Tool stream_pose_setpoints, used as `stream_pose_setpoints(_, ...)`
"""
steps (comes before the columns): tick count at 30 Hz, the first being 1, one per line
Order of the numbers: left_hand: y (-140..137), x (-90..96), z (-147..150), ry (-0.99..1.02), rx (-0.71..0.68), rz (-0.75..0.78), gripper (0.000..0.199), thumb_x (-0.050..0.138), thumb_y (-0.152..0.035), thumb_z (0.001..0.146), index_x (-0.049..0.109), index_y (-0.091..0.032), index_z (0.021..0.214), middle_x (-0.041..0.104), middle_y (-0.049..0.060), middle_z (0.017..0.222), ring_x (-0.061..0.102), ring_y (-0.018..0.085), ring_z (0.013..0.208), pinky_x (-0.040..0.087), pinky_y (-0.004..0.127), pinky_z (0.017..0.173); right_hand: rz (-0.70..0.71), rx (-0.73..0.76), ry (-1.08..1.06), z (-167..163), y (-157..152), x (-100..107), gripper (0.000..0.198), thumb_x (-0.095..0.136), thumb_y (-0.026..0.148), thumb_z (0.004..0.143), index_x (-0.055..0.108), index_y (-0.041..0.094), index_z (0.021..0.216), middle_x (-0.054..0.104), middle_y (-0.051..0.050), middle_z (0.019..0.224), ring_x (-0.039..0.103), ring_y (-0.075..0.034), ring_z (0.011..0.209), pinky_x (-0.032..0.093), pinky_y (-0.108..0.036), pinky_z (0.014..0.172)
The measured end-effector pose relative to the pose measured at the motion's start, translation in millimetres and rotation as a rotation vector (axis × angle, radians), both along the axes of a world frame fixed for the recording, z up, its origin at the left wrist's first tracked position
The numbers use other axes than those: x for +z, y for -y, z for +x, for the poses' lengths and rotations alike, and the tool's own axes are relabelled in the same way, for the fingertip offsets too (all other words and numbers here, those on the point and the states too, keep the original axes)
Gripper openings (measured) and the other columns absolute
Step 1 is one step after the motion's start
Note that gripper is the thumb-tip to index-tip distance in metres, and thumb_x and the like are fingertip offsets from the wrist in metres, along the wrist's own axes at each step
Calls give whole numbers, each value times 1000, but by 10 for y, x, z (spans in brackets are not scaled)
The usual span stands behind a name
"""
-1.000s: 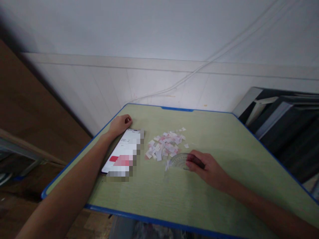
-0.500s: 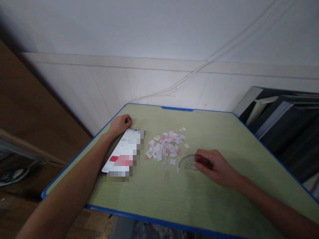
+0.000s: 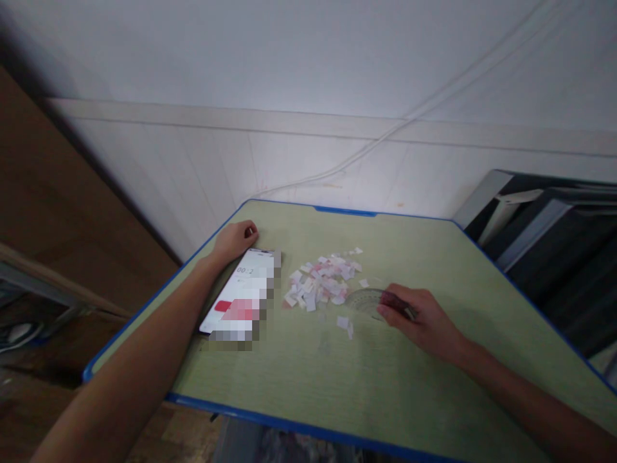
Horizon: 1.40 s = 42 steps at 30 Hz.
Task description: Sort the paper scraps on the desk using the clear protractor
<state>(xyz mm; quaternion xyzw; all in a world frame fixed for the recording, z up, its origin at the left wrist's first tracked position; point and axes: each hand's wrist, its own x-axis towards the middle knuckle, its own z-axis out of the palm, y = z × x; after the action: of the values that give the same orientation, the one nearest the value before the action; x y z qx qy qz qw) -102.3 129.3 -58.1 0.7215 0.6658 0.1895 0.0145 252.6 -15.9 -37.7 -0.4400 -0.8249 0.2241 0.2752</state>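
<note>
My right hand [image 3: 417,315] pinches a clear half-round protractor [image 3: 362,302] low over the table, its curved edge turned to the left. The protractor's tip is close to the right side of a heap of small paper scraps [image 3: 318,283], white and pink. A few loose white scraps [image 3: 344,323] lie just in front of the protractor. On the far left of the table my left hand [image 3: 237,238] rests with its fingers curled into a loose fist, nothing visible in it. Just below that hand a phone [image 3: 236,286] lies face up, partly pixelated, showing timer digits.
The pale green table [image 3: 299,366] has a blue rim and stands against a white wall [image 3: 308,154] with a cable running along it. Dark flat panels [image 3: 544,244] lean at the right. A brown wooden panel [image 3: 72,186] stands at the left.
My right hand has moved the protractor slightly up, away from the loose scraps in front, which now show more fully. The left hand stays in place. The view has shifted a little.
</note>
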Motion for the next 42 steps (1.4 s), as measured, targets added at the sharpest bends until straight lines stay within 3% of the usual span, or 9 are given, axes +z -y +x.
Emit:
stream_pose_setpoints(4, -8, -14, -14, 10, -8, 15, 25, 43, -35, 74, 61, -18, 79, 64, 4, 74, 54, 16, 64, 35, 25, 56, -22, 82, 52, 19, -8, 6, 20, 44, 24, 80, 43, 19, 61, 40, 5, 50, 37, -9, 43, 28, -20, 43)
stream_pose_setpoints(12, 2, -9, -6, 12, -8, 18, 27, 42, -35, 74, 61, -18, 80, 63, 4, 71, 53, 16, 63, 34, 26, 55, 2, 1, 37, -83, -5, -61, 23, 44, 26, 85, 41, 20, 63, 45, 4, 54, 41, -9, 48, 31, -21, 47)
stream_pose_setpoints(18, 1, -16, -17, 4, -11, 13, 26, 41, -36, 75, 60, -19, 79, 64, 4, 74, 55, 16, 66, 36, 26, 57, -28, 158, 96, -152, 66, -80, 21, 44, 27, 86, 48, 18, 67, 48, 3, 57, 43, -10, 50, 32, -22, 50)
stream_pose_setpoints(24, -7, -21, -19, -8, -3, 12, 27, 41, -36, 75, 61, -18, 81, 64, 5, 75, 55, 16, 66, 36, 26, 57, 1, 2, 69, -173, 47, -92, 21, 42, 26, 87, 44, 19, 66, 49, 2, 58, 45, -11, 51, 32, -22, 49)
stream_pose_setpoints(29, -14, -21, -18, -3, -3, 0, 29, 41, -36, 74, 62, -18, 82, 63, 5, 73, 54, 17, 66, 37, 27, 58, -27, 138, 76, -177, 80, -56, 21, 44, 25, 86, 48, 18, 67, 49, 2, 58, 45, -11, 52, 33, -22, 51)
stream_pose_setpoints(37, -7, -11, -18, 7, 7, -6, 27, 43, -36, 73, 62, -18, 82, 63, 5, 74, 54, 17, 66, 35, 27, 57, 26, 108, 144, -239, 84, -94, 19, 43, 23, 89, 53, 17, 74, 57, -2, 66, 51, -13, 58, 36, -23, 55)
stream_pose_setpoints(42, -9, -20, -18, -8, 13, 9, 27, 42, -36, 74, 61, -19, 82, 64, 5, 75, 54, 17, 66, 35, 26, 57, 49, 248, 220, -284, 182, -75, 22, 43, 26, 91, 55, 18, 74, 58, -1, 66, 52, -13, 60, 36, -24, 59)
